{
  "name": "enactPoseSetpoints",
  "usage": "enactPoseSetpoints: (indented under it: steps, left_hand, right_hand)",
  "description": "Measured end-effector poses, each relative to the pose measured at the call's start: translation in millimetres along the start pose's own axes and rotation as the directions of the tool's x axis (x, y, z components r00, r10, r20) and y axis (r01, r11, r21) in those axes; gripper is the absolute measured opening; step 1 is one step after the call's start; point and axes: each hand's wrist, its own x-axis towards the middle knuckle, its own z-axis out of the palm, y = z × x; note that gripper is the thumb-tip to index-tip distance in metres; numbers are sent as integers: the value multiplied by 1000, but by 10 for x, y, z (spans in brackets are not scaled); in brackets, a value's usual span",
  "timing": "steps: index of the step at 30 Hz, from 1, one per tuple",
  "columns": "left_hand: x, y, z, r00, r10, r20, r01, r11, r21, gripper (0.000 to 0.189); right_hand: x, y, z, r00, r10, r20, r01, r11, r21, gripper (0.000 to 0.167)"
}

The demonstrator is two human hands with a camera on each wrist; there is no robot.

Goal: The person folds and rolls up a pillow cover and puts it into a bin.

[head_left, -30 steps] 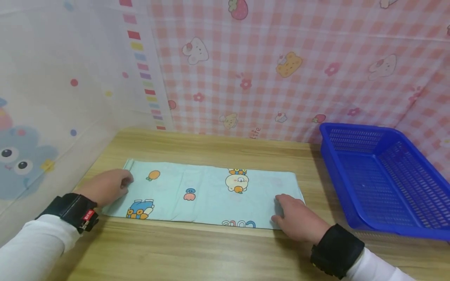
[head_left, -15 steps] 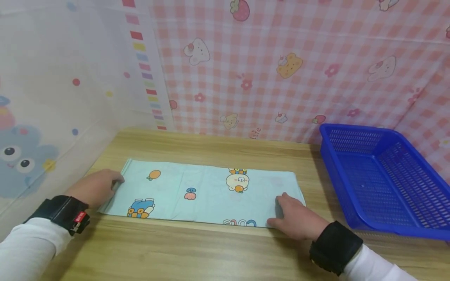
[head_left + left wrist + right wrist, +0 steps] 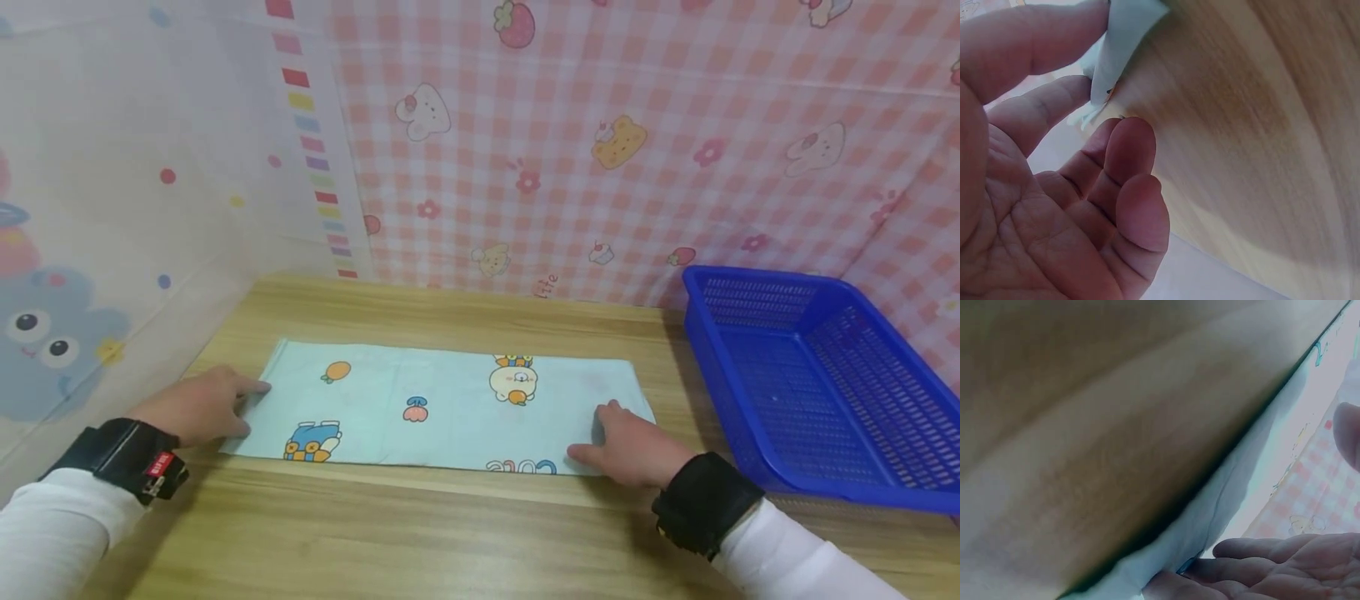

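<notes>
A pale mint cloth [image 3: 450, 408], folded into a long flat strip, lies across the table with bear, orange, tulip and lettering prints on top. At its left end is my left hand [image 3: 198, 408], thumb and index finger stretched out and apart at the edge. In the left wrist view, the thumb and index fingertips meet the cloth's edge [image 3: 1113, 62], while the other fingers [image 3: 1132, 147] curl loosely. My right hand [image 3: 633, 446] rests on the right end, thumb spread from the fingers. The right wrist view shows its fingers [image 3: 1254, 569] straight along the cloth's side [image 3: 1216, 512].
To the right stands a blue plastic basket [image 3: 723, 392] with slotted sides, close to the right hand. Behind the wooden table [image 3: 420, 542] hangs a pink checked cloth wall [image 3: 555, 225]; a white printed one [image 3: 202, 242] is at left.
The left hand has moved left, and its thumb and index finger have straightened out. The cloth's crease near the middle has flattened. Cloth and right hand have shifted slightly away from me.
</notes>
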Motion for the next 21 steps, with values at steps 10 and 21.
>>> enactPoseSetpoints:
  steps: [10,21]
  left_hand:
    - [42,77,34,1000,-30,7,30,999,-15,70]
    - [64,204,46,999,-36,-15,36,999,-16,71]
  right_hand:
    - [315,175,-19,999,17,-33,-20,997,-73,94]
    - [442,-94,-229,993,114,7,-112,984,-139,69]
